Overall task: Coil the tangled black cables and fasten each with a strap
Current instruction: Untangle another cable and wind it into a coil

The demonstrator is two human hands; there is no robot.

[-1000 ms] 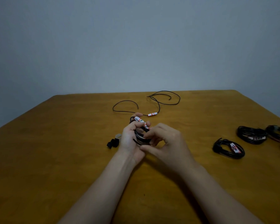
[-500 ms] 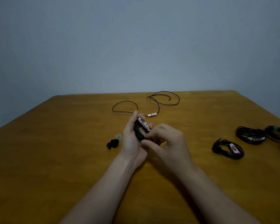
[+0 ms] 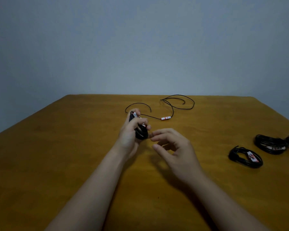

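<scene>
Over table [image 3: 57, 164], left hand [image 3: 130, 135] gripping labelled coil [image 3: 141, 134]

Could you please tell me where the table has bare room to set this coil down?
Bare wood left of the left hand, and between the right hand and the nearest finished coil. Crowded: the loose cable beyond the hands, and the other coils at the right edge.

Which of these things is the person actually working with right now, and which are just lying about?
In the job:
- left hand, gripping a coiled cable
- right hand, open beside it
- loose cable beyond, not yet coiled

Just lying about:
- nearer bundle and farther bundle, already coiled, on the table's right side
</scene>
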